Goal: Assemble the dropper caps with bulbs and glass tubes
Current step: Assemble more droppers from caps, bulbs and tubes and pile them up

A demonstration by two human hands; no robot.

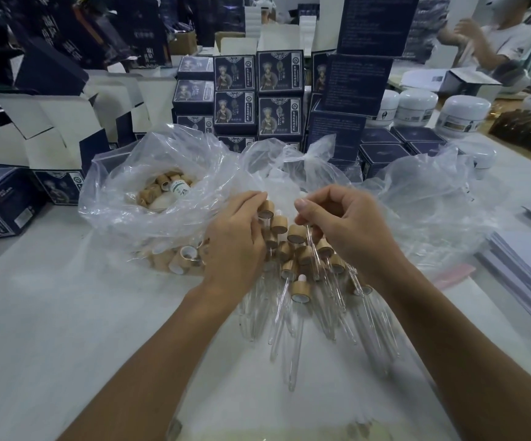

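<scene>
- Gripping a bamboo-look dropper cap (266, 209) between thumb and curled fingers, the left hand (235, 240) covers most of what lies under its palm; whether a tube is already seated in that cap cannot be told.
- Right hand (350, 230) pinches the top of a clear glass tube (309, 240) between thumb and forefinger; the tube hangs down over the pile, its lower end lost among other glass.
- Pile of assembled droppers (299, 268) lies on the desk (67, 313) between and just below both hands: short cylindrical wood-grain collars, thin transparent tubes tapering to rounded tips, one small white bulb visible.
- Tube outlines blur against the pale desk; an exact count is not possible.
- Clear crinkled plastic bag (162, 186) left of the hands holds loose caps (159, 186) and one small white bottle; its folds hide the lower contents.
- A second clear bag (432, 198) on the right, contents indistinct.
- Dark blue printed cartons (257, 90) stacked behind; white round jars (416, 106) at right rear.
- Stack of white paper sheets (524, 275) cut off by the right edge.
</scene>
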